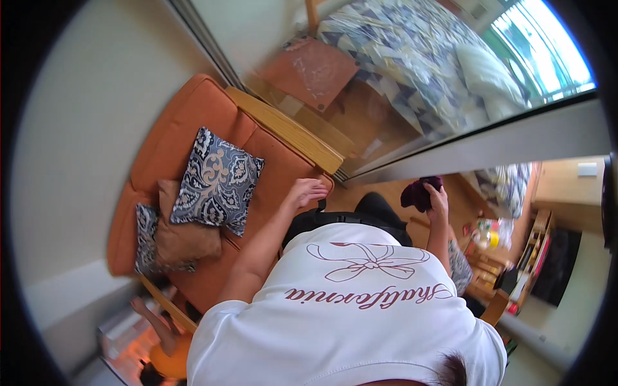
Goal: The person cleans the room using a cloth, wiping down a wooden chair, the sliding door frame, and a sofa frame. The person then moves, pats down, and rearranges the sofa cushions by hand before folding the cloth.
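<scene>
My left hand (309, 192) is over the front edge of the orange sofa (273, 168), near its wooden armrest. Its fingers are stretched out and hold nothing. On the other side, my right hand (438, 198) grips a dark maroon cloth (420, 194) that hangs bunched from the fingers. What kind of cloth it is cannot be made out. Between the two hands, a dark trouser leg shows below my white shirt.
A patterned cushion (220, 180) and a brown cushion (187, 239) lie on the sofa. Glass sliding panels stand ahead, with a bed (393, 48) seen through them. At right are a plastic bag (494, 234) and a wooden shelf (531, 260). Another person's arm (161, 327) shows lower left.
</scene>
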`<state>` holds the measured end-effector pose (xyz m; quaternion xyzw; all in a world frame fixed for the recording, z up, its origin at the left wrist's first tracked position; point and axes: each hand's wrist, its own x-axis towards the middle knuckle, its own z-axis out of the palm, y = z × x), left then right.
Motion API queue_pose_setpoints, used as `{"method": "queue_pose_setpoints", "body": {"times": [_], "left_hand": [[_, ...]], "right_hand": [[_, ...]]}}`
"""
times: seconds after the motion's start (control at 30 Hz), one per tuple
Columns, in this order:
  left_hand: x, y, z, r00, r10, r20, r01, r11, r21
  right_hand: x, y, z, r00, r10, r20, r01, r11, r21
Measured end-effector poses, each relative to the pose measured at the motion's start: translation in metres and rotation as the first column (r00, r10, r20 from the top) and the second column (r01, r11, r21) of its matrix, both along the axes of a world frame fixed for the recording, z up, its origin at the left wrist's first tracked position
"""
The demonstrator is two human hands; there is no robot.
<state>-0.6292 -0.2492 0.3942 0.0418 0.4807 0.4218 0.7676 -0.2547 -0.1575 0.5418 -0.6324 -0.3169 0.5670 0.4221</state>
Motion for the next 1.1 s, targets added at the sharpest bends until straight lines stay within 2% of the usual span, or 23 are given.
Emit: {"method": "queue_pose_setpoints", "body": {"times": [0.03,0.1,0.13,0.2,0.23,0.27,0.3,0.33,0.37,0.4,0.43,0.47,0.5,0.53,0.6,0.73,0.83,1.0,1.1], "left_hand": [[0.021,0.015,0.010,0.978,0.014,0.210,-0.001,0.998,-0.059],[0.070,0.047,0.053,0.885,0.266,0.383,-0.087,0.901,-0.425],[0.086,0.054,0.058,0.870,0.305,0.387,-0.129,0.899,-0.417],[0.120,0.061,0.074,0.731,0.071,0.679,-0.058,0.997,-0.043],[0.135,0.061,0.087,0.742,-0.010,0.670,-0.105,0.986,0.130],[0.147,0.070,0.102,0.741,0.012,0.671,-0.147,0.978,0.145],[0.164,0.076,0.112,0.741,0.207,0.639,-0.168,0.978,-0.122],[0.182,0.080,0.120,0.730,0.385,0.565,-0.179,0.905,-0.386],[0.192,0.095,0.109,0.591,0.522,0.615,-0.083,0.797,-0.598],[0.205,0.096,0.099,0.577,0.533,0.619,-0.100,0.798,-0.594],[0.216,0.092,0.091,0.534,0.492,0.688,-0.350,0.869,-0.351],[0.225,0.089,0.088,0.516,0.430,0.741,-0.570,0.818,-0.077],[0.224,0.096,0.091,0.452,0.536,0.713,-0.523,0.807,-0.275],[0.224,0.101,0.094,0.452,0.543,0.708,-0.532,0.801,-0.275],[0.223,0.104,0.085,0.305,0.723,0.620,-0.453,0.683,-0.573],[0.223,0.113,0.092,0.369,0.743,0.558,-0.393,0.669,-0.631],[0.225,0.123,0.089,0.385,0.862,0.328,-0.340,0.463,-0.819],[0.230,0.130,0.115,0.413,0.892,0.186,-0.348,0.343,-0.873],[0.227,0.135,0.095,0.402,0.903,0.153,-0.286,0.282,-0.916]], "right_hand": [[0.003,0.015,-0.002,1.000,0.027,-0.008,-0.027,1.000,0.006],[0.018,0.050,-0.017,0.997,0.070,-0.029,-0.069,0.998,0.012],[0.025,0.066,-0.017,0.995,0.095,-0.028,-0.095,0.995,-0.004],[0.045,0.092,-0.018,0.987,0.159,0.004,-0.159,0.987,-0.025],[0.054,0.102,-0.016,0.982,0.190,-0.003,-0.190,0.982,0.021],[0.061,0.113,-0.012,0.976,0.219,-0.011,-0.218,0.974,0.068],[0.072,0.120,-0.007,0.970,0.245,-0.010,-0.243,0.966,0.089],[0.087,0.125,-0.001,0.956,0.293,-0.031,-0.291,0.955,0.063],[0.103,0.129,0.002,0.947,0.315,-0.061,-0.311,0.948,0.062],[0.119,0.134,0.002,0.939,0.331,-0.093,-0.327,0.943,0.061],[0.135,0.138,0.001,0.940,0.318,-0.121,-0.316,0.948,0.036],[0.151,0.143,-0.002,0.935,0.334,-0.120,-0.331,0.943,0.040],[0.164,0.146,-0.004,0.940,0.322,-0.113,-0.324,0.946,0.001],[0.174,0.149,-0.007,0.946,0.307,-0.108,-0.313,0.949,-0.043],[0.186,0.151,-0.006,0.935,0.327,-0.140,-0.336,0.941,-0.043],[0.198,0.160,-0.003,0.916,0.386,-0.107,-0.388,0.922,0.005],[0.208,0.149,0.000,0.921,0.368,-0.123,-0.372,0.928,-0.005],[0.226,0.125,-0.003,0.923,0.332,-0.196,-0.347,0.937,-0.045],[0.255,0.115,-0.011,0.933,0.326,-0.152,-0.341,0.936,-0.089]]}}
